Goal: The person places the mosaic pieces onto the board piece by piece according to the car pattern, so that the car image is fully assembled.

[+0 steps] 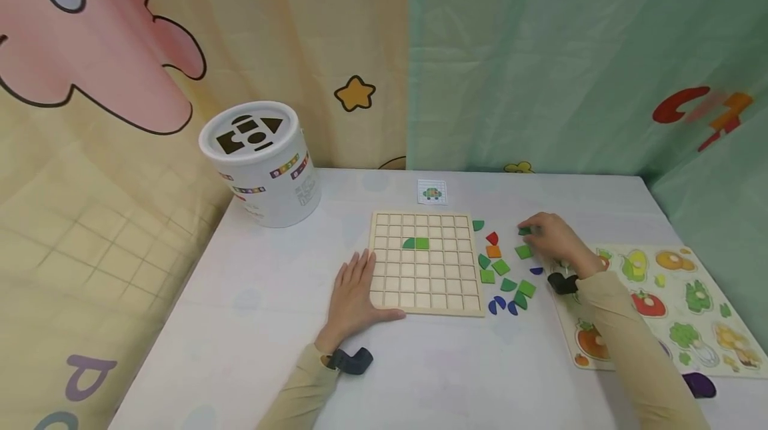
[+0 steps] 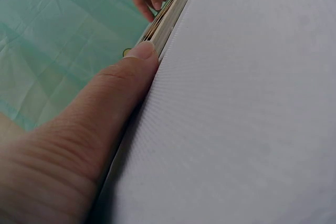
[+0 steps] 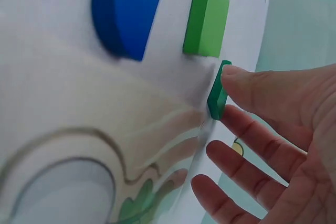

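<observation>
My left hand (image 1: pixel 354 291) lies with spread, straight fingers at the lower left corner of a wooden grid board (image 1: pixel 393 285). In the left wrist view its thumb touches the board's edge. A dark green quarter-circle tile (image 1: pixel 409 243) and a light green square tile (image 1: pixel 423 243) sit side by side in the board's cells. Right of the board, my right hand (image 1: pixel 557 241) pinches another dark green tile (image 3: pixel 218 92) between thumb and index finger, just above the table; its full outline is partly hidden. A light green square (image 3: pixel 207 19) and a blue half-round tile (image 3: pixel 128 11) lie close by.
Loose green, red, orange and blue tiles (image 1: pixel 501 267) are scattered right of the board. A vegetable puzzle board (image 1: pixel 624 357) lies under my right forearm. A small picture card (image 1: pixel 432 192) is behind the grid; a white bucket (image 1: pixel 264 170) with a shape-cut lid stands back left.
</observation>
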Available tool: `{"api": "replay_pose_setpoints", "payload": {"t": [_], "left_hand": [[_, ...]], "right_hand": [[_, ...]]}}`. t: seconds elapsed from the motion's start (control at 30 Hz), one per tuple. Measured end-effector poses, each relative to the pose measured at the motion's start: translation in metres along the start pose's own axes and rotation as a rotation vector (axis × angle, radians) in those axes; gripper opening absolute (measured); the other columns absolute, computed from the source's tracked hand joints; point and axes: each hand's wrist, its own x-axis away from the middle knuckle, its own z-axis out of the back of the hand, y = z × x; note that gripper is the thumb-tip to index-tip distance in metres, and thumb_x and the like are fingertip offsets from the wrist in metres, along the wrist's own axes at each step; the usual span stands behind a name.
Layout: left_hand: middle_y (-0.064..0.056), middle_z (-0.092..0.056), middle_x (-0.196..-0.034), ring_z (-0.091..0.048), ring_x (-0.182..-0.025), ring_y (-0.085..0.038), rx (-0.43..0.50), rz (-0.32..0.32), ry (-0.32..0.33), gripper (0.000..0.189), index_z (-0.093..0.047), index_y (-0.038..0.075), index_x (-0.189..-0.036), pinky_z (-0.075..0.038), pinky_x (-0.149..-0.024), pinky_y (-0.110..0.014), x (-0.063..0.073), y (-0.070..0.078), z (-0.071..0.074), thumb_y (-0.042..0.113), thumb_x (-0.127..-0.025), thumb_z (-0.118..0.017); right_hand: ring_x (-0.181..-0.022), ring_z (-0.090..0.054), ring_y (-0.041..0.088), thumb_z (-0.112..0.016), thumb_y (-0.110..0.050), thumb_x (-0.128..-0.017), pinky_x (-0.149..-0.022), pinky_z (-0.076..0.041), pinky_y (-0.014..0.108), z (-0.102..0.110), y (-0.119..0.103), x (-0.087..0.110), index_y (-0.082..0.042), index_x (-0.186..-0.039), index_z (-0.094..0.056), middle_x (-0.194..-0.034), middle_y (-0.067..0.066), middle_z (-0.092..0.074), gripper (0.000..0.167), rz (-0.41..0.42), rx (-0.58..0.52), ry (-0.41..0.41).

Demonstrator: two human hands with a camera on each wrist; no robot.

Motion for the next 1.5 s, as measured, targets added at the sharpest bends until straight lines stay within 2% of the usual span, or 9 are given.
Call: {"api": "replay_pose_setpoints", "payload": {"t": [0.17, 0.27, 0.43, 0.7, 0.9, 1.1, 1.33, 1.5], "left_hand": [[-0.013, -0.017, -0.156, -0.008, -0.143, -0.028, -0.002, 0.001, 0.003, 0.127, -0.018, 0.004, -0.151, -0.006, -0.114, -0.044, 0.001, 0.001, 0.0, 0.08, -0.061, -0.064], [-0.013, -0.017, -0.156, -0.008, -0.143, -0.028, 0.005, 0.005, -0.001, 0.127, -0.018, 0.004, -0.151, -0.005, -0.114, -0.044, 0.001, 0.003, 0.002, 0.079, -0.061, -0.065], [-0.013, -0.017, -0.156, -0.007, -0.143, -0.028, 0.011, 0.008, -0.012, 0.126, -0.017, 0.004, -0.151, -0.005, -0.114, -0.043, 0.0, 0.004, 0.004, 0.078, -0.061, -0.066], [-0.013, -0.019, -0.155, -0.009, -0.143, -0.028, 0.017, 0.005, 0.0, 0.125, -0.019, 0.003, -0.151, -0.006, -0.114, -0.044, 0.001, 0.004, 0.005, 0.077, -0.062, -0.067], [-0.013, -0.018, -0.155, -0.008, -0.143, -0.028, 0.009, 0.005, -0.003, 0.126, -0.018, 0.003, -0.151, -0.006, -0.114, -0.043, 0.001, 0.004, 0.005, 0.077, -0.062, -0.066], [-0.013, -0.018, -0.156, -0.008, -0.143, -0.028, 0.0, 0.007, -0.005, 0.126, -0.018, 0.003, -0.151, -0.006, -0.114, -0.043, 0.001, 0.004, 0.004, 0.078, -0.061, -0.066], [-0.013, -0.018, -0.155, -0.008, -0.143, -0.028, 0.002, 0.008, -0.006, 0.126, -0.018, 0.003, -0.151, -0.006, -0.114, -0.044, 0.001, 0.005, 0.004, 0.078, -0.061, -0.066], [-0.013, -0.018, -0.155, -0.008, -0.143, -0.028, 0.003, 0.007, -0.007, 0.126, -0.018, 0.003, -0.151, -0.005, -0.114, -0.044, 0.001, 0.005, 0.005, 0.078, -0.061, -0.066]], "right_hand": [[-0.102, -0.051, 0.046, -0.066, 0.0, -0.084, -0.09, -0.039, 0.06, 0.002, 0.005, 0.0, 0.009, -0.107, -0.067, -0.107, 0.03, -0.059, 0.024, 0.002, 0.013, 0.018], [-0.098, -0.053, 0.043, -0.067, -0.001, -0.084, -0.086, -0.042, 0.058, 0.005, 0.006, -0.001, 0.007, -0.107, -0.069, -0.107, 0.028, -0.06, 0.024, -0.047, -0.018, 0.012], [-0.084, -0.053, 0.032, -0.067, -0.005, -0.085, -0.072, -0.047, 0.046, 0.008, 0.009, -0.006, 0.005, -0.107, -0.068, -0.103, 0.023, -0.062, 0.024, -0.127, -0.07, -0.009], [-0.081, -0.054, 0.029, -0.071, -0.013, -0.085, -0.069, -0.046, 0.042, 0.01, 0.011, -0.013, 0.005, -0.102, -0.066, -0.093, 0.017, -0.062, 0.025, -0.156, -0.079, -0.012], [-0.079, -0.055, 0.029, -0.072, -0.016, -0.084, -0.067, -0.045, 0.041, 0.011, 0.007, -0.013, 0.004, -0.097, -0.067, -0.088, 0.014, -0.062, 0.024, -0.182, -0.038, -0.006], [-0.075, -0.055, 0.027, -0.073, -0.021, -0.083, -0.063, -0.043, 0.039, 0.01, 0.004, -0.01, 0.001, -0.094, -0.068, -0.084, 0.011, -0.063, 0.025, -0.231, 0.009, 0.042], [-0.07, -0.052, 0.026, -0.074, -0.022, -0.082, -0.059, -0.039, 0.036, 0.01, -0.002, -0.006, 0.001, -0.089, -0.068, -0.076, 0.008, -0.061, 0.024, -0.286, 0.001, 0.097], [-0.07, -0.052, 0.026, -0.072, -0.02, -0.084, -0.059, -0.039, 0.035, 0.011, -0.009, -0.004, 0.0, -0.084, -0.066, -0.075, 0.009, -0.061, 0.021, -0.279, 0.01, 0.104]]}}
